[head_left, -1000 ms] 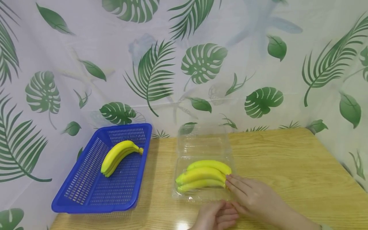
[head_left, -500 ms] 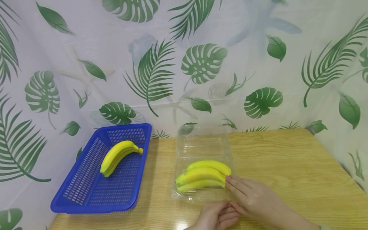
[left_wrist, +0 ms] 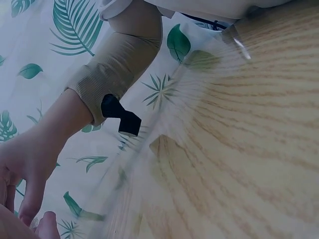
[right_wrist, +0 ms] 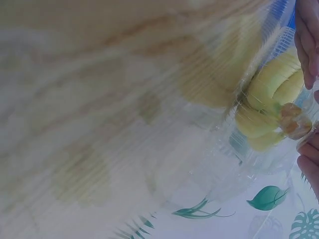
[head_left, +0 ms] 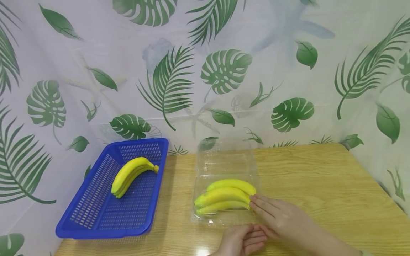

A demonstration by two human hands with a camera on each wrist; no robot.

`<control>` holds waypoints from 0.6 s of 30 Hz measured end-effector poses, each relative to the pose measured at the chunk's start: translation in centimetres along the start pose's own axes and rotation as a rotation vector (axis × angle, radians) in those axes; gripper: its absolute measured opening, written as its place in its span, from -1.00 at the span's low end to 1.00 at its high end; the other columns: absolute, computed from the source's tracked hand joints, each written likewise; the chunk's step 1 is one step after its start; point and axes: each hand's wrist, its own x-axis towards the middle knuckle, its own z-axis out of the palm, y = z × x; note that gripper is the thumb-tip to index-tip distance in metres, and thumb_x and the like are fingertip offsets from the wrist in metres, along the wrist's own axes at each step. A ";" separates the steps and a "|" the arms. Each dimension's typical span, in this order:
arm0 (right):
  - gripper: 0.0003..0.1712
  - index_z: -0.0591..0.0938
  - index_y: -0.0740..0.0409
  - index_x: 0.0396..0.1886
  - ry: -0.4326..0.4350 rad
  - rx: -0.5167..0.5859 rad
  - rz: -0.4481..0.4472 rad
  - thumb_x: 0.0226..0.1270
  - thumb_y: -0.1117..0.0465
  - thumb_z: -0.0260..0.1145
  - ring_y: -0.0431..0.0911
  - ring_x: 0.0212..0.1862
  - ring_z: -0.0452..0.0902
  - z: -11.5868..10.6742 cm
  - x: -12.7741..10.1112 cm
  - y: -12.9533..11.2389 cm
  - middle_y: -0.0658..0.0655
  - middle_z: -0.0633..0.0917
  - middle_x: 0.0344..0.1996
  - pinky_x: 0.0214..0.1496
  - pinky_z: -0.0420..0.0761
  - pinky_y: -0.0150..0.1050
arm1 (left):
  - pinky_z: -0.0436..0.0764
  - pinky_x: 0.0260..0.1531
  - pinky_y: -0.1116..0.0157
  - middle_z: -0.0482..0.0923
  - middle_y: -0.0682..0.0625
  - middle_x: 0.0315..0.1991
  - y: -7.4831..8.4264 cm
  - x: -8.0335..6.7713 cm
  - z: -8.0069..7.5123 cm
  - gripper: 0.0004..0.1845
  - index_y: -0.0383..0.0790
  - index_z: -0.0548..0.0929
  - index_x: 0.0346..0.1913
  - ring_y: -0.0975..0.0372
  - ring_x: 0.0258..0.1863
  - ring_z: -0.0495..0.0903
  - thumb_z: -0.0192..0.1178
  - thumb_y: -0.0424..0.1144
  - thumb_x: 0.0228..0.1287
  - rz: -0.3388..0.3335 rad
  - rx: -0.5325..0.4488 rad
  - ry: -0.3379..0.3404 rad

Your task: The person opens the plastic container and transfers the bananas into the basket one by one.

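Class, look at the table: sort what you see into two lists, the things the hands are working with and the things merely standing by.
In hand:
- bunch of yellow bananas in the container
- clear plastic clamshell container, lid open
- right hand, fingers at the bunch's stem end
- left hand, by the container's near edge

Standing by:
- blue perforated plastic basket
- second bunch of yellow bananas inside it
- wooden table
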 end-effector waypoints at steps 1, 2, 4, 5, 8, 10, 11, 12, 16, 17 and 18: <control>-0.31 0.77 0.29 0.10 -0.005 -0.011 -0.011 0.80 -0.01 -0.23 0.00 0.08 0.80 -0.1 0.0 0.0 0.21 0.81 0.13 0.01 0.81 -0.15 | 0.75 0.23 0.06 0.72 -0.45 0.09 0.0 0.0 0.0 -0.57 -0.68 0.60 0.20 -0.13 0.16 0.76 0.00 -0.30 0.64 0.001 0.002 -0.001; -0.30 0.77 0.30 0.09 -0.010 -0.021 -0.020 0.80 0.00 -0.25 -0.01 0.08 0.81 -0.1 0.1 0.1 0.21 0.82 0.12 0.01 0.81 -0.16 | 0.76 0.22 0.07 0.72 -0.46 0.10 0.0 0.0 0.1 -0.57 -0.68 0.60 0.20 -0.13 0.15 0.76 0.00 -0.31 0.64 0.001 0.006 0.000; -0.29 0.78 0.30 0.06 -0.014 -0.045 -0.042 0.79 0.03 -0.29 -0.02 0.07 0.81 -0.1 0.1 0.2 0.21 0.83 0.09 0.01 0.80 -0.17 | 0.77 0.20 0.08 0.72 -0.46 0.10 0.0 0.0 0.2 -0.58 -0.69 0.61 0.19 -0.11 0.13 0.78 0.01 -0.31 0.63 0.001 0.005 0.004; -0.28 0.78 0.30 0.04 -0.012 -0.053 -0.053 0.78 0.04 -0.29 -0.02 0.06 0.81 -0.1 0.2 0.2 0.21 0.83 0.08 0.01 0.81 -0.17 | 0.78 0.19 0.10 0.73 -0.44 0.08 0.0 0.0 0.2 -0.59 -0.68 0.62 0.17 -0.09 0.11 0.79 0.02 -0.32 0.62 -0.002 0.005 0.009; -0.30 0.80 0.30 0.00 0.005 -0.073 -0.078 0.77 0.09 -0.29 -0.02 0.02 0.83 0.1 0.4 0.3 0.21 0.85 0.03 -0.03 0.82 -0.19 | 0.80 0.15 0.13 0.76 -0.40 0.04 0.0 0.0 0.2 -0.61 -0.66 0.65 0.14 -0.04 0.06 0.82 0.05 -0.32 0.61 -0.009 0.004 0.022; -0.30 0.81 0.30 -0.03 0.014 -0.086 -0.090 0.77 0.11 -0.29 -0.02 -0.01 0.83 0.1 0.5 0.3 0.21 0.86 0.00 -0.06 0.83 -0.19 | 0.81 0.13 0.14 0.77 -0.38 0.02 0.0 0.0 0.2 -0.61 -0.65 0.66 0.13 -0.03 0.04 0.82 0.05 -0.32 0.60 -0.009 0.006 0.027; -0.30 0.81 0.29 -0.04 0.017 -0.094 -0.096 0.78 0.12 -0.29 -0.02 -0.02 0.83 0.1 0.5 0.3 0.21 0.86 -0.01 -0.07 0.84 -0.20 | 0.81 0.12 0.15 0.78 -0.37 0.02 0.0 0.0 0.2 -0.62 -0.64 0.67 0.13 -0.03 0.03 0.83 0.05 -0.32 0.60 -0.008 0.008 0.030; -0.29 0.81 0.29 -0.05 0.017 -0.105 -0.102 0.79 0.12 -0.29 -0.02 -0.02 0.83 0.1 0.6 0.3 0.21 0.86 -0.02 -0.08 0.84 -0.20 | 0.81 0.11 0.15 0.78 -0.37 0.01 0.0 0.0 0.2 -0.61 -0.64 0.67 0.12 -0.03 0.03 0.83 0.05 -0.32 0.60 -0.005 0.011 0.031; -0.26 0.82 0.28 -0.07 0.008 -0.138 -0.125 0.83 0.13 -0.32 -0.05 -0.04 0.84 0.1 0.7 0.3 0.19 0.87 -0.05 -0.08 0.84 -0.23 | 0.82 0.10 0.15 0.78 -0.39 0.01 -0.1 0.0 0.2 -0.61 -0.64 0.68 0.12 -0.04 0.02 0.83 0.05 -0.32 0.58 0.003 0.022 0.039; -0.27 0.82 0.28 -0.08 0.009 -0.143 -0.133 0.83 0.14 -0.32 -0.05 -0.04 0.84 0.2 0.7 0.3 0.19 0.87 -0.05 -0.08 0.84 -0.23 | 0.82 0.10 0.14 0.78 -0.40 0.01 -0.1 0.0 0.2 -0.61 -0.65 0.68 0.11 -0.05 0.02 0.83 0.06 -0.32 0.58 0.005 0.024 0.041; -0.28 0.83 0.28 -0.08 0.010 -0.148 -0.141 0.83 0.16 -0.31 -0.05 -0.05 0.84 0.3 0.6 0.5 0.19 0.87 -0.06 -0.08 0.84 -0.23 | 0.82 0.10 0.13 0.77 -0.41 0.01 -0.1 0.0 0.2 -0.61 -0.65 0.67 0.11 -0.06 0.02 0.83 0.06 -0.33 0.57 0.004 0.025 0.046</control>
